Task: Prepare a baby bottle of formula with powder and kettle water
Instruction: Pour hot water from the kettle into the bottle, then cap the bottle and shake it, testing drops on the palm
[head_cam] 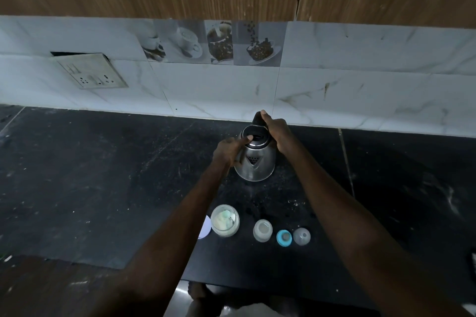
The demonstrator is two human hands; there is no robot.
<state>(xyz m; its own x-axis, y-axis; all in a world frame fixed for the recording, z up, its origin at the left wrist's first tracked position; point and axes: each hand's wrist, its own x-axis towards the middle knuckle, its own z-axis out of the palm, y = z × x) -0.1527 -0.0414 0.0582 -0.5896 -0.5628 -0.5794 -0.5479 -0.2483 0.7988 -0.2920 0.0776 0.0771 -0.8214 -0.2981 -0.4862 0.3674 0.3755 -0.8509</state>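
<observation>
A steel kettle (256, 163) stands on the dark counter near the back wall, its spout facing me. My right hand (277, 131) is closed around its black handle behind the lid. My left hand (230, 149) grips the kettle's left side, thumb pressed on the black lid. Nearer to me stands an open jar of white powder (224, 220) with a pale green scoop inside. To its right sit the open clear baby bottle (262, 230), a blue ring with teat (284, 237) and a clear cap (301, 236).
A white jar lid (206, 228) lies partly hidden behind my left forearm. A socket plate (92, 71) hangs on the tiled wall at the left. The counter's front edge (283, 291) runs below the bottle parts.
</observation>
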